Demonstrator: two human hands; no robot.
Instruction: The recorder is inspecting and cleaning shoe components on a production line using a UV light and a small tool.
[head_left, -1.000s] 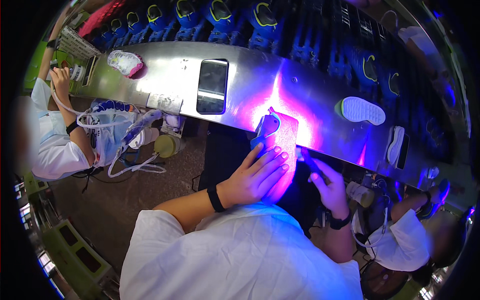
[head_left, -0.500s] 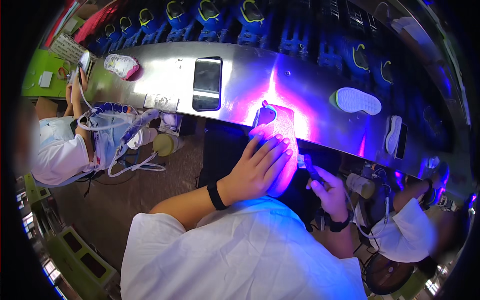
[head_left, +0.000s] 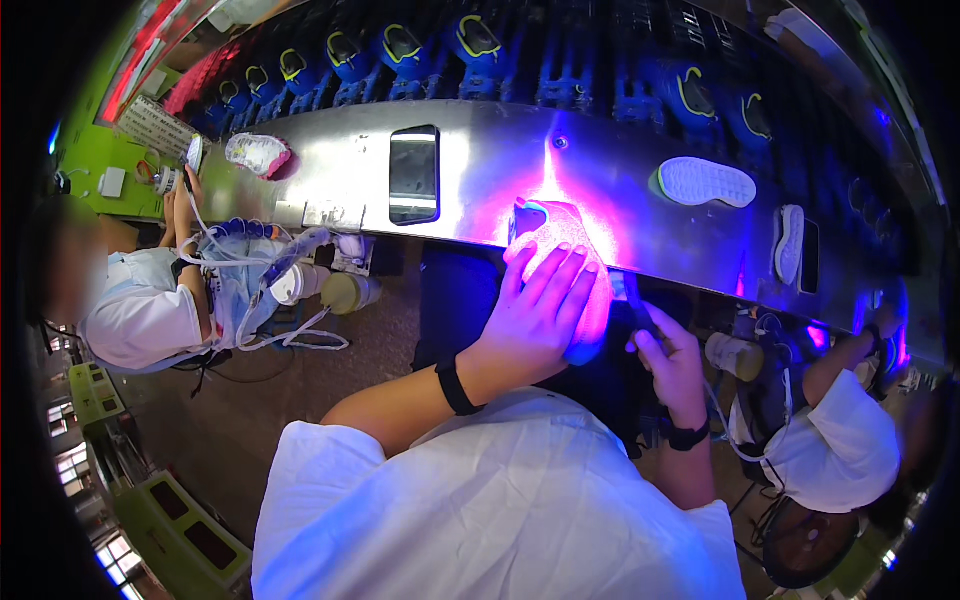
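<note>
A shoe upper (head_left: 563, 225), flooded with pink and violet light, rests against the near edge of the metal bench with its collar pointing away from me. My left hand (head_left: 540, 315) lies over it, fingers stretched along its surface, keeping hold of it. On its right side, my right hand (head_left: 672, 358) is closed round the dark handle of a brush (head_left: 634, 298). The brush's pale tip is beside the upper's right edge; whether it touches cannot be made out. The upper's underside is hidden.
A phone (head_left: 414, 180) lies on the metal bench (head_left: 330, 130). White soles (head_left: 708, 182) are to the right. Blue shoes (head_left: 478, 45) with yellow-green collars line the rack behind. Co-workers sit on both sides, the left one near a lidded pot (head_left: 350, 293).
My view has shifted slightly. The upper has turned a little under my left hand, which lies further over it. My right hand and the brush have stayed at its right side.
</note>
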